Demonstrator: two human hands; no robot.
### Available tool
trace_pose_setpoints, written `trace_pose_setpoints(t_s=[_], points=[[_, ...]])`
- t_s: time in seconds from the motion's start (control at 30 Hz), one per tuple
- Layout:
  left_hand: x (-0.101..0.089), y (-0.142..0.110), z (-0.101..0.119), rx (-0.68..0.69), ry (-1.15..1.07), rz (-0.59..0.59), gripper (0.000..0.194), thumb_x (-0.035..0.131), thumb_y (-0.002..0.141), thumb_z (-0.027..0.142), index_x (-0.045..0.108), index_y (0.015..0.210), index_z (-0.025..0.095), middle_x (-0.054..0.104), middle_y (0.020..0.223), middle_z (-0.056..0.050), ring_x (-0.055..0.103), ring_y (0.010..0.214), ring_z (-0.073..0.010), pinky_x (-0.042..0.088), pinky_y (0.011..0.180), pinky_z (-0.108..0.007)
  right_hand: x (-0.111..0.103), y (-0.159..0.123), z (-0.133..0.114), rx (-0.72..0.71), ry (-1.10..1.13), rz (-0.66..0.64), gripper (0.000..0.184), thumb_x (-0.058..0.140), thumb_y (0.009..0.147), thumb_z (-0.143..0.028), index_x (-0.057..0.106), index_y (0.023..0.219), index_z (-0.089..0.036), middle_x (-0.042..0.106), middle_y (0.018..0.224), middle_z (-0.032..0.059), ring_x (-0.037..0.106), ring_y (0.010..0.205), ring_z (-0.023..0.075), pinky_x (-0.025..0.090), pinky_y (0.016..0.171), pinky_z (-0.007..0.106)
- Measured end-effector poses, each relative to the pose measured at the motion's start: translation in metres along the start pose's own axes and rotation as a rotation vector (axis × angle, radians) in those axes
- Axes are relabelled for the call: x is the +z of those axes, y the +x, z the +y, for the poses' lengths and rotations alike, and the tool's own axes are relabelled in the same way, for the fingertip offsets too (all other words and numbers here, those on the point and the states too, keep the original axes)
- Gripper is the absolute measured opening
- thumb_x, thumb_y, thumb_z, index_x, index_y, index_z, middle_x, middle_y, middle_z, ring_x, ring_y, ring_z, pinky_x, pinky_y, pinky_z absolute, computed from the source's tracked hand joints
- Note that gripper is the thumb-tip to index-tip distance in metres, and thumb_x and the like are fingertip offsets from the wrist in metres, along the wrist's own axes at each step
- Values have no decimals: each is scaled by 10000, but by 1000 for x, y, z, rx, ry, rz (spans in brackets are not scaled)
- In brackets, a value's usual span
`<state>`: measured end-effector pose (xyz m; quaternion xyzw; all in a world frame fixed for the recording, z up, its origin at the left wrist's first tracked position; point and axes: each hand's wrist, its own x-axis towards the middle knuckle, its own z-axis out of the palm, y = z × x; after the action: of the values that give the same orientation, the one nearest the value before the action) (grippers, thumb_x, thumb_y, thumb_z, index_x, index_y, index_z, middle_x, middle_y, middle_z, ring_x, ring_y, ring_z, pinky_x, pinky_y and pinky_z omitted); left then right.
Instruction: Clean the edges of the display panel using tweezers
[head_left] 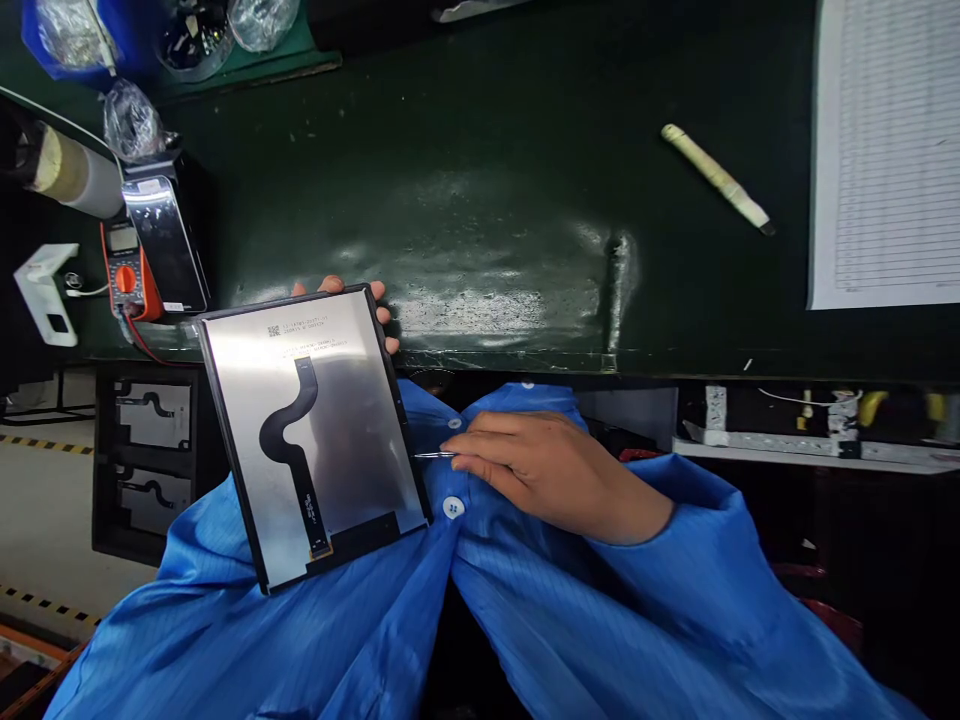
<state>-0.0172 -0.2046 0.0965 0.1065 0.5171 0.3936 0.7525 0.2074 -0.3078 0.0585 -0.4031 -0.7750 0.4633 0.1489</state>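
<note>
My left hand [352,292] grips a tablet display panel [315,430] from behind. Only its fingertips show along the panel's top and right edge. The panel's silver back faces me, with a black flex cable [289,425] curving down its middle. It is held tilted over my lap, just off the front edge of the dark green bench [480,200]. My right hand [547,470] rests against my blue smock [525,600] with fingers pressed together, pinching thin metal tweezers [433,455] that point left toward the panel's right edge.
A white-handled tool [716,178] lies on the bench at the right, beside a printed sheet [885,150]. At the left stand an orange multimeter [126,275], a glossy device [166,240] and bagged parts [131,118]. More panels [154,415] sit in a rack below the bench.
</note>
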Motion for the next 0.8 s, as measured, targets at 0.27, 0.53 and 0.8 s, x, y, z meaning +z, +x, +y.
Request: trace_pose_setpoints(t_s=[0.27,0.53,0.8], points=[[40,-10,0,-20,-10,262,539,31,1000,466,502,919,215,572,1264,-68,71,1521,-404,-80,1086,-801,-3,1,-3,93,24,-42,181,571,971,-263,719,1072,-237,768,951,8,727,826,185,591,712,324],[48,-12,3,-27,-59,294,461,42,1001,439,368,791,189,593,1113,-69,40,1528,-379,-92,1135,-748,-2,1,-2,104,43,-59,205,588,966,-261,699,1133,-219,773,972,15,730,855,193,583,703,314],[33,-7,1,-40,-31,204,569,30,990,468,503,828,195,585,1230,-75,61,1518,-405,15,1116,-793,-2,1,-2,34,32,-30,261,482,1012,-252,737,1064,-233,761,960,23,717,845,187,584,731,336]])
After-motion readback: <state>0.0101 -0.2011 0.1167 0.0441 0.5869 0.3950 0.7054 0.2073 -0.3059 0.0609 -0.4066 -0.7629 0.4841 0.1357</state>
